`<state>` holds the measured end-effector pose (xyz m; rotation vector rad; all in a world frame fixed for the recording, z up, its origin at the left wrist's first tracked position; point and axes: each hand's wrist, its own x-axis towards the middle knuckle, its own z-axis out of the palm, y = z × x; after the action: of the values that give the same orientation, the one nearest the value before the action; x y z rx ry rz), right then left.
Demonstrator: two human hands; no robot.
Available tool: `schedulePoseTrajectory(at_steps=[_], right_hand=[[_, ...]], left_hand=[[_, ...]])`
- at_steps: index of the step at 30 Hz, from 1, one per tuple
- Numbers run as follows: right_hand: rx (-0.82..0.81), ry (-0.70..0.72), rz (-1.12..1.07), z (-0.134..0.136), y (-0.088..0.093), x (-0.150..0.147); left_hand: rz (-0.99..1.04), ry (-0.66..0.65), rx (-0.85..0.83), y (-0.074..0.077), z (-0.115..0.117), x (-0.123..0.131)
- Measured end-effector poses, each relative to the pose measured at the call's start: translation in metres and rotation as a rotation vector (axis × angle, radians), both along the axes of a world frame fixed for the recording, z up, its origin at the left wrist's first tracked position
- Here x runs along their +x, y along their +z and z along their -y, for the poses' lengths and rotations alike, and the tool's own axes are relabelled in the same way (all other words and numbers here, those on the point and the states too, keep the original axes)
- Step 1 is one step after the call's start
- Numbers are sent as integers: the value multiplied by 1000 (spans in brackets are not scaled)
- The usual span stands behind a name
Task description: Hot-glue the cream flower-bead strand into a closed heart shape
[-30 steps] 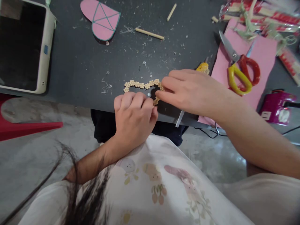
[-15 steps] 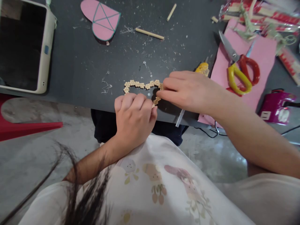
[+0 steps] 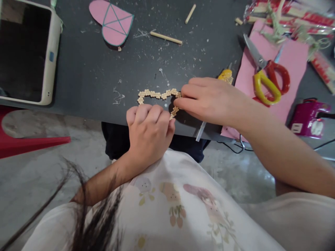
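Observation:
A heart-shaped outline (image 3: 153,93) made of small pale round pieces lies near the front edge of the dark table. My left hand (image 3: 149,127) is closed over its lower left part, fingers curled down and hiding that stretch. At the outline's right side my right hand (image 3: 201,99) pinches with thumb and fingers; its fingertips touch the pale pieces there. Whether a separate small piece sits between those fingertips is hidden. Partly behind the right hand lies a yellow glue gun (image 3: 225,76), and a clear glue stick (image 3: 201,131) sticks out below the hand.
Red-and-yellow scissors (image 3: 267,75) lie on a pink sheet (image 3: 294,66) at right, near a purple box (image 3: 308,118). Wooden sticks (image 3: 166,37), a pink heart cutout (image 3: 117,22) and scraps lie farther back. A tablet-like device (image 3: 24,52) is at left, packaged chopsticks (image 3: 295,19) at upper right.
Both hands keep almost the same hold on the heart outline. The view has shifted very slightly; nothing else visibly differs.

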<state>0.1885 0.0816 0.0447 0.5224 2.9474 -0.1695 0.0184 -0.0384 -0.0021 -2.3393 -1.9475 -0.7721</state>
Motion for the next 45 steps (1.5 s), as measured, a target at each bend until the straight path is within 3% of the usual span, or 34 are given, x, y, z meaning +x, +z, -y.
schedulePoseTrajectory(at_steps=[10,32,45], right_hand=[[24,26,55,0,3,-3],[84,159,-31,1,-7,1],[89,-4,23,-7,8,11]], left_hand=[[68,2,-49,1,1,0],[23,2,31,0,1,1],[3,18,86,-2,5,-3]])
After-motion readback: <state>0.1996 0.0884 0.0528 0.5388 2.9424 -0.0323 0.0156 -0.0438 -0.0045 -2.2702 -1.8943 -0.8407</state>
